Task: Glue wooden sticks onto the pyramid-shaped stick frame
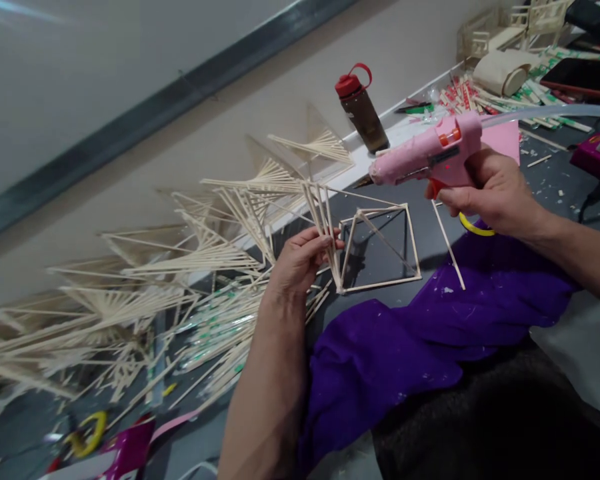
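My left hand [307, 257] pinches the fanned sticks at the left end of a wooden stick frame [380, 285], whose open square part rests on the dark table. In my right hand [497, 193] is a pink hot glue gun [427, 153], gripped by its handle, with a clear glue stick [550, 113] running out of its back. Its nozzle points left, above the frame and apart from it. A loose thin stick [449, 245] lies below the glue gun, partly over the purple cloth [395, 347].
Several finished stick structures [195, 260] line the wall at left. Packaged chopsticks [220, 327] lie near my left forearm. A dark bottle with a red lid [363, 113] stands behind the frame. Yellow-handled scissors [87, 433] lie at lower left, and a phone [583, 80] at far right.
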Tool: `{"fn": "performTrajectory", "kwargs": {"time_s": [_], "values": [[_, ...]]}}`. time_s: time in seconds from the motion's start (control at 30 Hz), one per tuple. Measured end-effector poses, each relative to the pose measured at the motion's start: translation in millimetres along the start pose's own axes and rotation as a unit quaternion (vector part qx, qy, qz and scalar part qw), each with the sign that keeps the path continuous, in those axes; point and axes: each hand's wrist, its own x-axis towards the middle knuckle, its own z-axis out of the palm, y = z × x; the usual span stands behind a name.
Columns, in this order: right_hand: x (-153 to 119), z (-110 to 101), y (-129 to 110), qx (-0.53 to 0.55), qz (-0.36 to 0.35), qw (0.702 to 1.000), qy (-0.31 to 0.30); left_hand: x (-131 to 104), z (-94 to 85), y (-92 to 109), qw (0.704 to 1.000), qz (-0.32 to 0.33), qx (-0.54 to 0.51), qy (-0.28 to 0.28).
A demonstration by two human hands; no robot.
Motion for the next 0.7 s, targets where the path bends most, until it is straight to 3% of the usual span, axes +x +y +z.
{"fn": "performTrajectory", "kwargs": {"time_s": [0.27,0.43,0.57,0.7], "values": [[2.4,4.1,15.6,0.042,0.046,0.998,-0.006,3.8,-8.0,-6.2,0.998,-0.036,0.034,-0.031],[0.6,9.2,26.1,0.063,0.07,0.995,0.011,1.9,-6.3,-1.9,0.999,-0.016,0.042,-0.028],[12.5,13.1,19.0,0.07,0.09,0.993,-0.005,-0.8,0.3,12.2,0.998,0.013,0.058,0.002],[41.3,27.8,3.1,0.056,0.079,0.995,-0.03,-0.2,1.0,27.8,0.998,0.019,0.046,0.031]]}}
